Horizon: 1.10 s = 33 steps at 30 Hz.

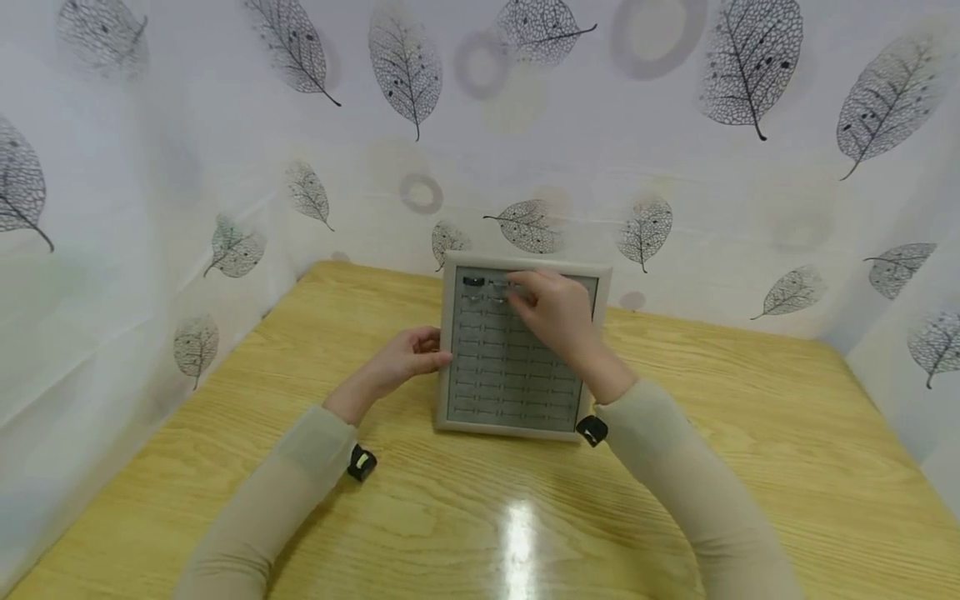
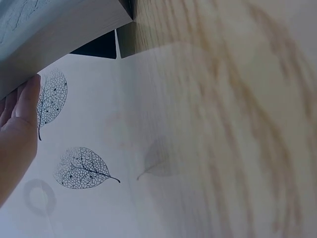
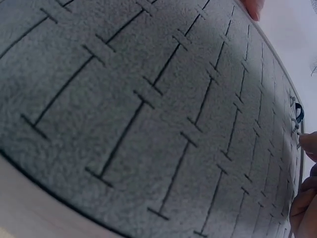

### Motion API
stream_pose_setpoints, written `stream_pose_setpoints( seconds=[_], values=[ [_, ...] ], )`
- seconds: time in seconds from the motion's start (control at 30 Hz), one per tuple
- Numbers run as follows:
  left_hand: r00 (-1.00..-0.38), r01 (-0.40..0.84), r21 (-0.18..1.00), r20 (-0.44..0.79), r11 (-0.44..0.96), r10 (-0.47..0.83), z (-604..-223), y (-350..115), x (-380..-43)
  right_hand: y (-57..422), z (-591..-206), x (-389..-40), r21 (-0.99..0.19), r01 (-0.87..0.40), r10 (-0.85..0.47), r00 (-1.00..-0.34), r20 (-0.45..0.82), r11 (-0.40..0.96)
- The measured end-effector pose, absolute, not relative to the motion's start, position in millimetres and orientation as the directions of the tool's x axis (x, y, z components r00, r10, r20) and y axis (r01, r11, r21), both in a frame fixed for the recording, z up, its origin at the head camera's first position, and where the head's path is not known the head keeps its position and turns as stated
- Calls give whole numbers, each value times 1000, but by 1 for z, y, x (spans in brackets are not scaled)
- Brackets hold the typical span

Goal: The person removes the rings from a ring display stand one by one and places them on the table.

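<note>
A ring display board (image 1: 517, 350) with a pale frame and grey slotted padding leans upright on the table. My left hand (image 1: 408, 358) holds its left edge, the thumb on the front of the frame. In the left wrist view the fingers (image 2: 22, 101) lie along the frame's side. My right hand (image 1: 558, 312) is at the upper rows, where its thumb and forefinger pinch a small ring, mostly hidden by the fingertips. A black ring (image 1: 473, 282) sits in the top left slot, with a few thin silver rings (image 1: 497, 300) near it. The right wrist view shows fingertips (image 3: 308, 142) beside these rings.
The board stands on a wood-grain table (image 1: 375, 517). Behind it hangs a pale leaf-print cloth (image 1: 570, 125). A dark panel (image 2: 101, 45) shows behind the board in the left wrist view. Both wrists wear black camera straps (image 1: 362, 463).
</note>
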<state>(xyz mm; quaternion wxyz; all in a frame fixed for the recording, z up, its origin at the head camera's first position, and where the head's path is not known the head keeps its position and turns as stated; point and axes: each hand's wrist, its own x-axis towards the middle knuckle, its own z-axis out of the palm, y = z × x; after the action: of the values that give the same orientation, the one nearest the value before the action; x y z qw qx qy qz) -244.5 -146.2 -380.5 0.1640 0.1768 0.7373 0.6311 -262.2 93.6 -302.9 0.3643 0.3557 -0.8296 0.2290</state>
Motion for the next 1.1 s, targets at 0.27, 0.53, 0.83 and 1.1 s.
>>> stream_pose_setpoints(
  seconds=[0.27, 0.53, 0.83, 1.1],
  values=[
    [-886, 86, 982, -1, 167, 463, -379, -143, -246, 88, -307, -265, -74, -750, -421, -447, 789, 657],
    [-885, 103, 983, 19, 155, 466, -375, -141, -246, 86, -307, -265, -73, -739, -415, -455, 788, 670],
    [-882, 96, 983, 12, 155, 472, -375, -142, -247, 83, -305, -266, -70, -729, -409, -457, 790, 681],
    [-878, 113, 981, 25, 156, 479, -376, -143, -247, 82, -305, -267, -70, -731, -407, -454, 792, 679]
  ],
)
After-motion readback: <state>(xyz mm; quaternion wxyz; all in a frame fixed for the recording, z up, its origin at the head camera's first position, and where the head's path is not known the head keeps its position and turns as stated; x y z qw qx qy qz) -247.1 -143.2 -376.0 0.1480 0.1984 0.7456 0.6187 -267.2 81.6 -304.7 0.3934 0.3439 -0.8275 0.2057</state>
